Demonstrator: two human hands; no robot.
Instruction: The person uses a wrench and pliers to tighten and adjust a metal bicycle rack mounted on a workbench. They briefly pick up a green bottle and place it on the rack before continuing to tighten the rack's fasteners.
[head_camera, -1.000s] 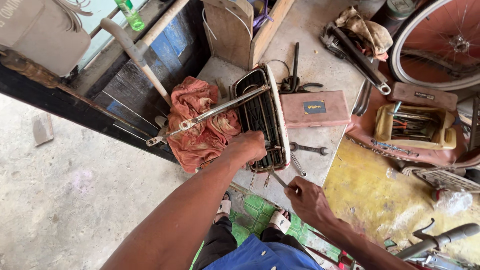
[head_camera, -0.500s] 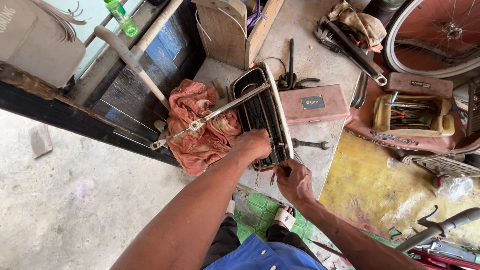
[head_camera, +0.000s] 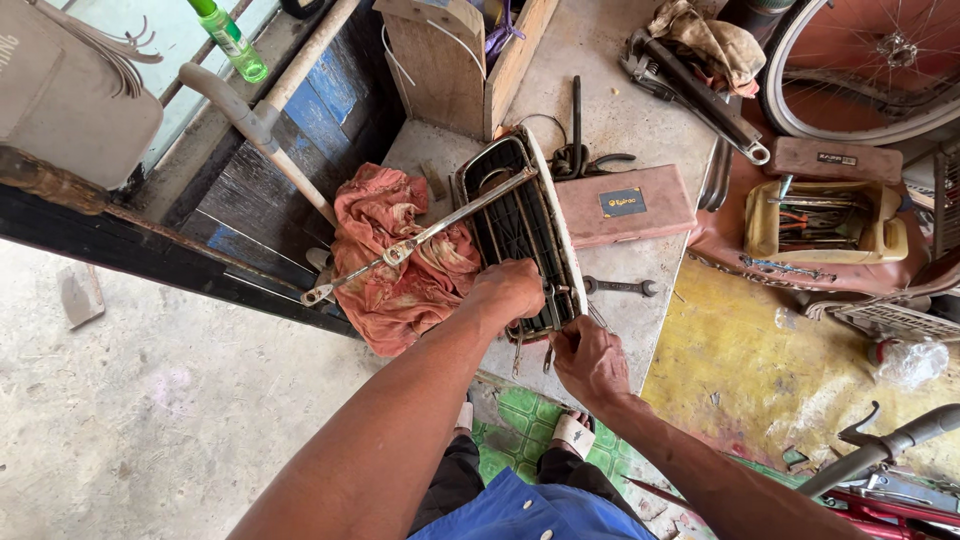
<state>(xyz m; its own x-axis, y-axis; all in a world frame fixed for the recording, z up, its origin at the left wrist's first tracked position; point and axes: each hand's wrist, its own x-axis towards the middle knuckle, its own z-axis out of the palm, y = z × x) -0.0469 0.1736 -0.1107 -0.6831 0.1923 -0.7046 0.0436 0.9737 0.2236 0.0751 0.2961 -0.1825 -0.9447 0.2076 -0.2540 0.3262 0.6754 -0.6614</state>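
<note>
Rack (head_camera: 520, 225), standing on edge on the bench, is clamped at its near end by the left hand (head_camera: 508, 290), while the right hand (head_camera: 590, 362) has moved up from below to pinch its lower struts beside the wrench (head_camera: 620, 287).

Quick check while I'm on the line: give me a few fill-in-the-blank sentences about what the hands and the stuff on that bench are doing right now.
1. The left hand grips the near end of the black ____ rack.
2. The right hand is at the rack's near ____ corner.
3. The long metal rod lies across the rack and the ____ rag.
4. The small wrench lies just below the pink ____.

Missing words: metal; right; red; case
</note>
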